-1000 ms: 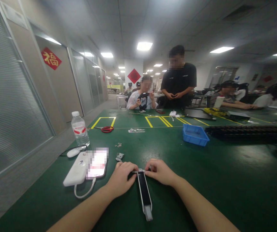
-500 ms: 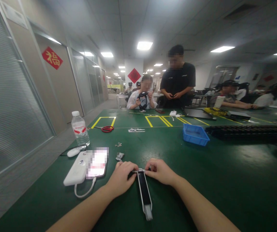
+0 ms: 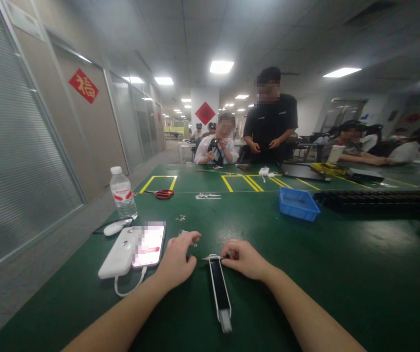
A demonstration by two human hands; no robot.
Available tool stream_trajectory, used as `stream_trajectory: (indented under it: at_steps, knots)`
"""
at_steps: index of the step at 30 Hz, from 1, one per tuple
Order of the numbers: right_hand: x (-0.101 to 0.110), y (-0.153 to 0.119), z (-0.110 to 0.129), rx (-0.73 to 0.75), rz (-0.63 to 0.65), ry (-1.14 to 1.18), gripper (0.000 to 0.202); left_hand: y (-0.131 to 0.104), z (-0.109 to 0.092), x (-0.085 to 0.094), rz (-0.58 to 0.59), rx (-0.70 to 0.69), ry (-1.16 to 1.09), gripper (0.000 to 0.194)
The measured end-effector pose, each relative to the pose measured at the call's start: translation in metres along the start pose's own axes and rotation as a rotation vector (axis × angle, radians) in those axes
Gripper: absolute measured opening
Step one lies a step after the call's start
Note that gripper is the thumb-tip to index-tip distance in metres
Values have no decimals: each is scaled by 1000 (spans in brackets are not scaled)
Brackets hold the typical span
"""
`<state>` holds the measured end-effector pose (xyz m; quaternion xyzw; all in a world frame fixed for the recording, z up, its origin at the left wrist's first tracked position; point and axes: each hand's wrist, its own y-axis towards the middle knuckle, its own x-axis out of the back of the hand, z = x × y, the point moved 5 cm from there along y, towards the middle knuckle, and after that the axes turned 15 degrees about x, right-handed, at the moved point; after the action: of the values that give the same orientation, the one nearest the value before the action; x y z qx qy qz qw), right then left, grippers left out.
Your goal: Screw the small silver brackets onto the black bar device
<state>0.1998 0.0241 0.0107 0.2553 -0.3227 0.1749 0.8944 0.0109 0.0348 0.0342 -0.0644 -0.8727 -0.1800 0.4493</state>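
On the green table lies a long, narrow white frame (image 3: pixel 213 288) with a black middle and a grey piece at its near end. A thin metal rod (image 3: pixel 206 258) crosses its far end and sticks out to the left. My right hand (image 3: pixel 244 259) pinches the rod's right end between thumb and fingers. Apart from the frame, my left hand (image 3: pixel 176 256) is open, its thumb and fingers spread. Close by its fingertips is a small ring (image 3: pixel 195 245). Behind that hand a small packet (image 3: pixel 182 231) is mostly hidden.
Left stand a water bottle (image 3: pixel 122 195), a white power bank (image 3: pixel 116 256) and a phone (image 3: pixel 151 247) on a cable. Several small rings (image 3: pixel 181 218), red-handled scissors (image 3: pixel 164 194) and white strips (image 3: pixel 208 196) lie farther back. A blue bin (image 3: pixel 298 204) sits right; people are across the table.
My left hand has let go of the rod's left end and moved left, opening its fingers. My right hand stays at the frame. Across the table, the standing person's hands have moved apart.
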Motion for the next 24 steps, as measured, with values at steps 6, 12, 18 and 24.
stream_trajectory:
  at_steps: [6,12,18,24]
  knots:
    - [0,-1,-2,12,10,12,5,10,15,12,-94,109,101,50]
    - [1,-1,-1,17,4,7,6,4,2,-1,47,-6,219,47]
    - [0,-1,-2,18,3,2,6,1,-4,-5,83,-34,274,41]
    - [0,-1,-2,16,-2,-9,6,0,-11,-1,114,-17,265,37]
